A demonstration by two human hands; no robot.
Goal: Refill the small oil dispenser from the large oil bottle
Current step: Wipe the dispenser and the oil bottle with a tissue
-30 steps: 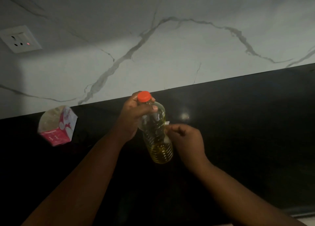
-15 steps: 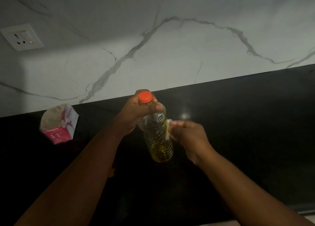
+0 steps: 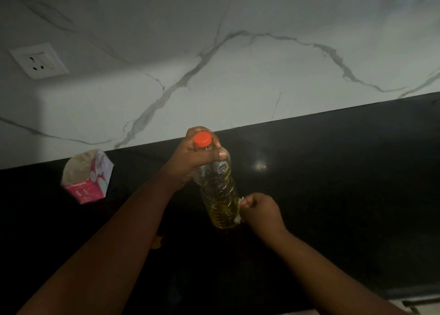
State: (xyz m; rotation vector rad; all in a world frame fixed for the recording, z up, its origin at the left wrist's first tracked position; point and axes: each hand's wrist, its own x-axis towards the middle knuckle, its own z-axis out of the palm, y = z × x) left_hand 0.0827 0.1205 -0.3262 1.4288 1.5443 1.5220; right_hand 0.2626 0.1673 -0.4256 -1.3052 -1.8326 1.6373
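Observation:
A clear plastic oil bottle (image 3: 219,193) with an orange cap (image 3: 202,139) stands upright on the black counter (image 3: 333,184), its lower part filled with yellow oil. My left hand (image 3: 192,159) grips the bottle's neck and shoulder just under the cap. My right hand (image 3: 260,210) is closed on a small white scrap, apparently tissue (image 3: 239,207), pressed against the bottle's lower right side. No small dispenser is visible.
A pink and white carton (image 3: 89,179) lies on the counter at the left near the marble wall (image 3: 238,76). A wall socket (image 3: 39,60) sits at the upper left. The counter's front edge runs along the bottom right.
My right hand has slid down the bottle's side from its middle to near its base, with the white scrap. My left hand keeps its grip at the neck.

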